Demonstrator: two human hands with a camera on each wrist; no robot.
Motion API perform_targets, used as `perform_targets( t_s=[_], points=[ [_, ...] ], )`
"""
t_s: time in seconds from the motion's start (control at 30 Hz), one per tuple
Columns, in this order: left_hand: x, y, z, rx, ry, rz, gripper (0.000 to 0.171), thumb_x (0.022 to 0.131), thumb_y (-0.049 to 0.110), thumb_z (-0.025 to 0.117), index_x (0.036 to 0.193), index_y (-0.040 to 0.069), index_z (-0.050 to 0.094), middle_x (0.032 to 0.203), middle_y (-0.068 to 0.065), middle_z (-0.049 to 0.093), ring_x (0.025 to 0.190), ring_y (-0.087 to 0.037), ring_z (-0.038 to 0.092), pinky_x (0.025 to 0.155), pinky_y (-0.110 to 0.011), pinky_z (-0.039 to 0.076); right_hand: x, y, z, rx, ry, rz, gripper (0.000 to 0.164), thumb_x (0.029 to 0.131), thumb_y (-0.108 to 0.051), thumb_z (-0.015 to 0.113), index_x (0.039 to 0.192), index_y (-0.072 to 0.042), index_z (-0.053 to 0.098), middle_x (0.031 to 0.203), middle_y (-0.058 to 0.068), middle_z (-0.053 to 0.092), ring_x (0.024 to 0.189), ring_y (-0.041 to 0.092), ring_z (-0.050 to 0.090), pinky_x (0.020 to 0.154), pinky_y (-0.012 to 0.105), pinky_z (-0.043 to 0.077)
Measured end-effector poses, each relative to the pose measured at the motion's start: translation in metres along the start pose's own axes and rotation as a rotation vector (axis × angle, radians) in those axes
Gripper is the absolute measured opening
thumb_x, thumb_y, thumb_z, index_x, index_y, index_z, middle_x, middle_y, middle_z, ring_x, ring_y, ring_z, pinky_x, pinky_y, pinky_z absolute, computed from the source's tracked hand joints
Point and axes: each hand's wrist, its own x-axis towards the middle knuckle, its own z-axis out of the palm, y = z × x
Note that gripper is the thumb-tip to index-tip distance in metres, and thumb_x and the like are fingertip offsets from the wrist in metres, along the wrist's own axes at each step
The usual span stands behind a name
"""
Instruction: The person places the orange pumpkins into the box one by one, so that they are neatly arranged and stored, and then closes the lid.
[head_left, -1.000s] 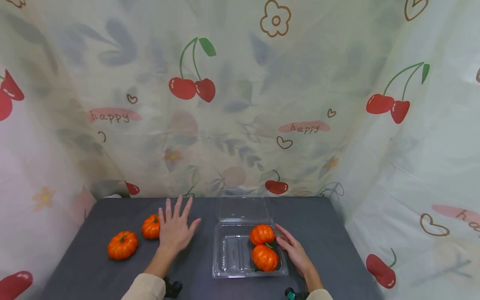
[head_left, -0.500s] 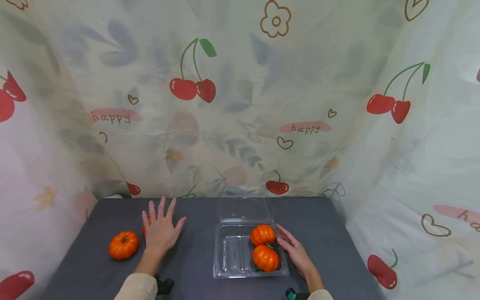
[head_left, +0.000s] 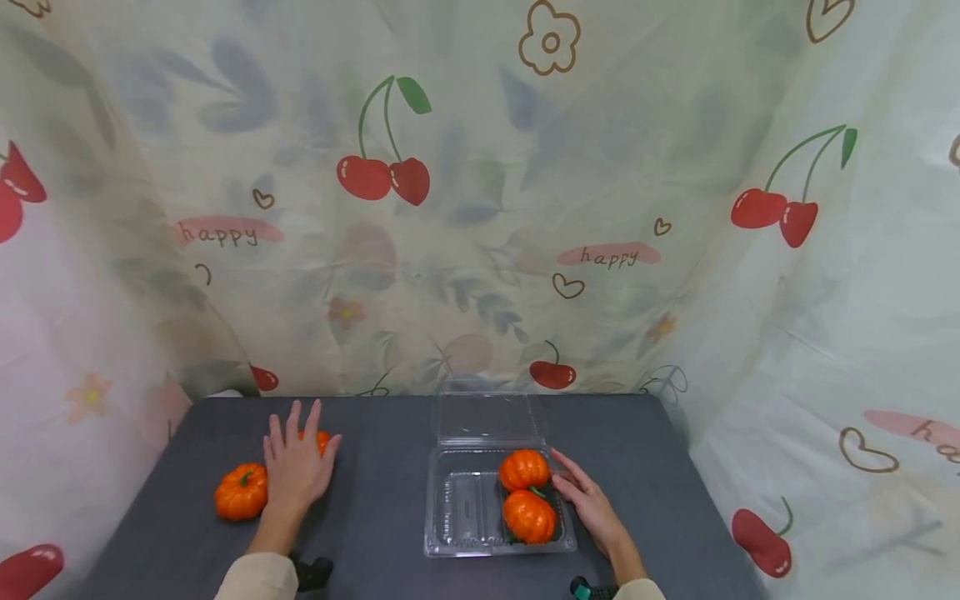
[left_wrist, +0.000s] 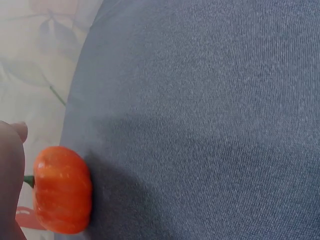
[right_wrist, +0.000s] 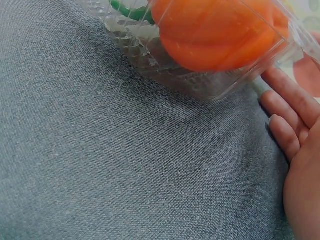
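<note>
Left hand (head_left: 292, 471) spread, far pumpkin (head_left: 323, 442) partly hidden behind it; right hand (head_left: 588, 504) relaxed, clear container (head_left: 463, 507) at its fingertips.

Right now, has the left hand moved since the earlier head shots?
Yes: the left hand has shifted left, farther from the clear container.

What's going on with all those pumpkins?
A person's left hand is spread by one pumpkin, partly hiding it; I can't tell if they're touching. Another pumpkin sits nearby on the dark tabletop. The right hand is at the side of an open clear box. Two more pumpkins are in the box, along its right side.
</note>
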Motion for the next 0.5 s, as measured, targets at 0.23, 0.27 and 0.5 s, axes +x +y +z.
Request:
perform_targets(
  t_s=[0.23, 0.27, 0.5],
  points=[
    [-0.0014, -0.0029, -0.0041, -0.037, -0.03, -0.03, 0.071, 0.103, 0.027, 0.056, 0.162, 0.01, 0.021, 0.165, -0.031, 0.014, 0.148, -0.063, 0.009, 0.118, -0.075, 0.013, 0.0009, -0.0018, 0.0008, 0.0, 0.007, 0.003, 0.063, 0.096, -0.054, 0.062, 0.153, -0.033, 0.046, 0.144, 0.011, 0.06, 0.127, 0.026, 0.061, 0.11, 0.051, 0.047],
    [-0.0019, -0.0032, -0.0038, -0.041, -0.038, -0.037, 0.07, 0.104, 0.026, 0.056, 0.162, 0.009, 0.021, 0.165, -0.032, 0.014, 0.147, -0.063, 0.01, 0.118, -0.075, 0.014, 0.0009, -0.0016, 0.0008, -0.001, 0.009, 0.007, 0.063, 0.096, -0.055, 0.062, 0.153, -0.033, 0.046, 0.144, 0.011, 0.06, 0.127, 0.026, 0.062, 0.11, 0.051, 0.047],
    [-0.0058, -0.0044, -0.0021, -0.074, -0.116, -0.094, 0.073, 0.105, 0.024, 0.053, 0.162, 0.004, 0.012, 0.163, -0.038, 0.011, 0.144, -0.065, 0.014, 0.116, -0.076, 0.019, -0.0004, -0.0002, 0.0009, 0.003, 0.003, 0.0, 0.063, 0.096, -0.054, 0.062, 0.153, -0.033, 0.046, 0.146, 0.012, 0.058, 0.128, 0.026, 0.061, 0.11, 0.051, 0.046]
  ],
)
